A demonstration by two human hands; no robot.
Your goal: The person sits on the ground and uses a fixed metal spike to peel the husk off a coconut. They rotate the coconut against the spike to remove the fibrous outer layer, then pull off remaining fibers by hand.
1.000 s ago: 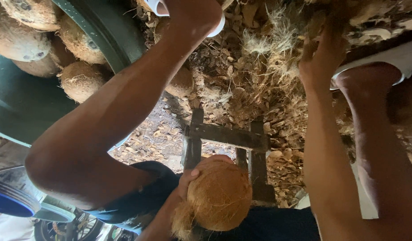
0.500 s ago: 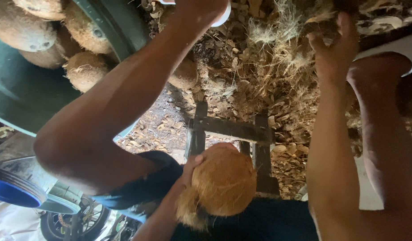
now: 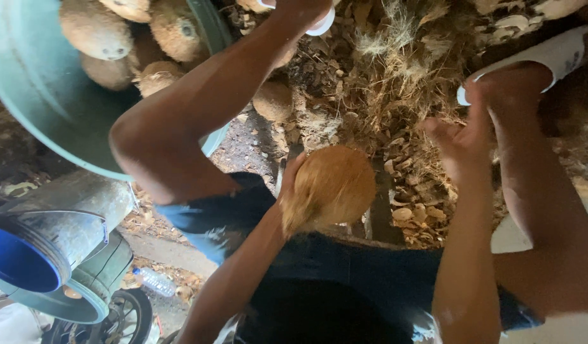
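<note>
Head view: big teal tub [image 3: 49,121] of husked coconuts sits left of the brown coconut [image 3: 332,188]; left hand [image 3: 292,181] grips that coconut, right hand [image 3: 462,143] hangs released, fingers spread, just right of it.

One head-worn view — looking steeply down, close over lap, knees and littered ground.

Dirt ground [image 3: 243,143], strewn w/ coconut husk scraps [image 3: 396,83], wooden frame [image 3: 380,210], plastic bottle [image 3: 155,281]
</note>
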